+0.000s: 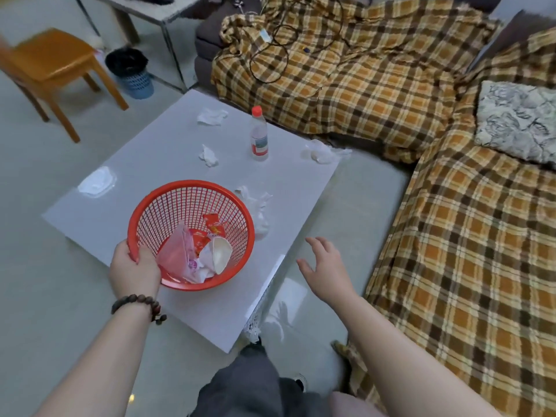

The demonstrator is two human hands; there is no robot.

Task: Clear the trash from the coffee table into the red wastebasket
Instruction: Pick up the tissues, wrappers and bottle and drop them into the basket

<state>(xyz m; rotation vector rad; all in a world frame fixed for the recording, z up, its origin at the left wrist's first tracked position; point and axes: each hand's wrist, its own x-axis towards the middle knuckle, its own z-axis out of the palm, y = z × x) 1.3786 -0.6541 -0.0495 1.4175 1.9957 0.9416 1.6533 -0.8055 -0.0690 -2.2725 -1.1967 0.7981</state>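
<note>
My left hand point(134, 270) grips the near rim of the red mesh wastebasket point(192, 191), held tilted over the white coffee table point(144, 170). Inside lie a pink bag, a red wrapper, tissue and a white cup. My right hand point(323, 264) hovers open above the table's near right edge, holding nothing. On the table are a clear bottle with a red cap point(259, 134), crumpled tissues point(211, 116) point(208, 156), a clear plastic bag point(255, 206) beside the basket, a white wad point(323, 152) at the far right corner, and a clear wrapper point(97, 182) at the left.
A sofa under an orange plaid cover point(451, 191) wraps the table's far and right sides, with cables and a patterned cushion point(517, 118) on it. An orange chair point(54, 64) and a blue bin with a black liner point(131, 72) stand at the far left.
</note>
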